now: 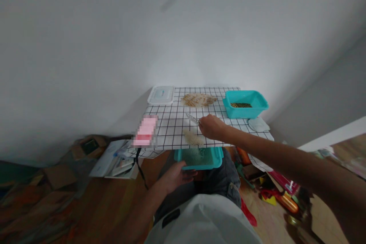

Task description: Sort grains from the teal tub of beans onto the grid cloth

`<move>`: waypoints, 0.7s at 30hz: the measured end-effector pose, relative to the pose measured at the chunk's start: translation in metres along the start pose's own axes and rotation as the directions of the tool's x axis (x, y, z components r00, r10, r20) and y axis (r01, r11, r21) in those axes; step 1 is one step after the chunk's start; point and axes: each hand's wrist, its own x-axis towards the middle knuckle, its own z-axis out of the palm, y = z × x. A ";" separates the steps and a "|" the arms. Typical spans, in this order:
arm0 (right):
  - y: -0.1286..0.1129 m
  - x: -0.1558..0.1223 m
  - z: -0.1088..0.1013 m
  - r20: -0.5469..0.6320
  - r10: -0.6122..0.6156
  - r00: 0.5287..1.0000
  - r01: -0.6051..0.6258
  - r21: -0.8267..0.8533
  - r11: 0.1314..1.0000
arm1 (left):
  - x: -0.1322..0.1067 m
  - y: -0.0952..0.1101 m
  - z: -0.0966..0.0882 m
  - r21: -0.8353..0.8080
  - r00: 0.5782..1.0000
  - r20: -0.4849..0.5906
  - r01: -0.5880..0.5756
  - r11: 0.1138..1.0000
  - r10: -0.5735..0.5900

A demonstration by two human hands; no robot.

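My left hand (177, 177) grips a teal plastic container (198, 167) by its near left side, with fingers under it. The container is just below the front table edge, above my lap, and holds something pale. My right hand (211, 126) is closed around a clear plastic utensil (192, 117), whose exact kind I cannot make out; it points left over the table. Just below the utensil, near the table edge, lies a small spread of pale grains (193, 138). Farther back is a larger heap of mixed tan and brownish grains (198, 100).
A grid-patterned cloth (168, 122) covers the table against a white wall. A second teal container (246, 113) with greenish grains stands right, beside a pale lid-like item (259, 124). A white lid (161, 95) lies back left; a pink blurred object (146, 131) is front left.
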 end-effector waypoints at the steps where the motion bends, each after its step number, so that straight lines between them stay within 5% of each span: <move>1: 0.008 0.006 -0.003 -0.011 0.011 1.000 -0.011 -0.005 1.000 | 0.000 0.000 0.000 0.003 1.000 0.000 -0.001 1.000 0.001; 9: 0.050 0.020 0.004 -0.022 0.071 0.997 -0.073 -0.087 0.994 | -0.003 -0.001 0.005 -0.004 1.000 -0.006 0.014 1.000 -0.014; 16: -0.002 -0.027 0.019 0.046 0.000 0.999 0.004 -0.099 0.995 | -0.003 -0.001 0.003 0.012 1.000 -0.008 0.022 1.000 -0.022; 21: -0.021 -0.015 0.006 0.030 -0.073 0.997 0.075 -0.073 0.994 | -0.005 -0.002 0.004 0.017 1.000 -0.022 0.015 1.000 -0.014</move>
